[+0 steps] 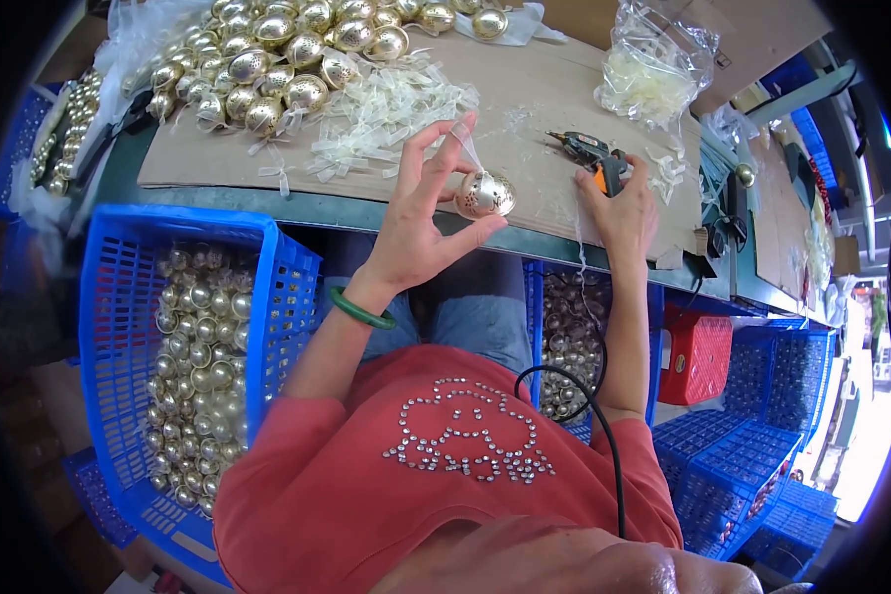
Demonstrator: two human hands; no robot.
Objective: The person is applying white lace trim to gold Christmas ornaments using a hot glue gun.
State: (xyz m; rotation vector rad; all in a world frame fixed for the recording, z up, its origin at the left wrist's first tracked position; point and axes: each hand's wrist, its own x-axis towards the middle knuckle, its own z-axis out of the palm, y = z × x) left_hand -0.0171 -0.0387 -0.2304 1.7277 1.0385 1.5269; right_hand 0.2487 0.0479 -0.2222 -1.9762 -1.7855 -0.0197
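Observation:
A gold ball ornament [484, 195] with a pattern of small holes hangs over the table's front edge, held in my left hand [428, 203]. A sheer ribbon loop runs up from it, caught by my raised fingers, while the thumb is at the ball's underside. On the right, my right hand [622, 203] is closed round a dark green glue gun [586, 150] with an orange trigger. Its nozzle points left and away from me over the cardboard. Pale ribbon bows [391, 114] lie heaped just beyond my left hand.
More gold balls [302, 45] are piled at the far left of the cardboard-covered table [530, 99]. A clear bag of ribbons [653, 74] stands far right. Blue crates [183, 223] of balls flank my legs. The gun's black cable [604, 426] loops past my right arm. A red stool [696, 358] is at right.

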